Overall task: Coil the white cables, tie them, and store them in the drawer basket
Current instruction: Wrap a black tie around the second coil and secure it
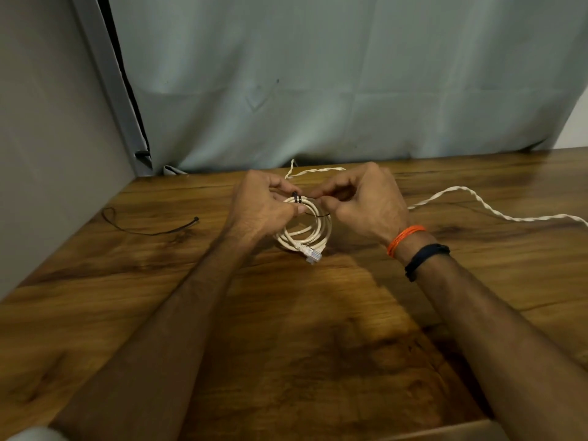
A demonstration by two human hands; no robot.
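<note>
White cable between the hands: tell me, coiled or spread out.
Coiled. The white cable lies in stacked loops, a black tie around its top, gripped by the left hand.

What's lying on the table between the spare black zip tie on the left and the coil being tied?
Head view: only bare wooden table between the spare zip tie and the coiled white cable, apart from the left hand gripping the coil.

Person, two bare forearms, no sleeves in view. Left hand (261, 205): no rings, wrist unadorned. Right hand (366, 202): wrist carries an orange thread band (404, 238) of several strands; just behind it, toward the elbow, a dark blue-black wristband (426, 259), smooth and narrow.
</note>
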